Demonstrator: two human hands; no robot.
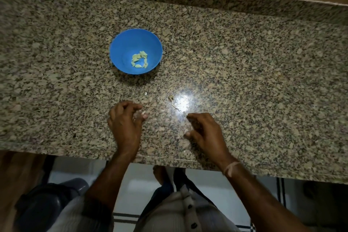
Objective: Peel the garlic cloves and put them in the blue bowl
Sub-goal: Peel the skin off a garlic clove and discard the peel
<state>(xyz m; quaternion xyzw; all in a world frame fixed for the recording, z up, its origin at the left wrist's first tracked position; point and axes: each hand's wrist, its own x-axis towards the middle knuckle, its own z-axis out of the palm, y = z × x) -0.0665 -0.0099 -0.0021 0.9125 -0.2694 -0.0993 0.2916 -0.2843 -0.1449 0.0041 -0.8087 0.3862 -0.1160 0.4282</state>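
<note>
Pinching a garlic clove (143, 113) near the counter (244, 81) front edge, left hand (124, 120), right hand (205, 132) curled (hold unclear), blue bowl (117, 43) behind.

The person wears a pale, finely ribbed shirt (175, 214), closed down the front by a row of dark round buttons (189, 207). Left of the buttons, a sleeve (82, 213) of the same cloth covers the upper arm; both forearms are bare. Right of the buttons, a thin pale band (231, 167) circles the wrist. Beyond the buttons show dark blue trousers (166, 189) and a bare foot (159, 174).
</note>
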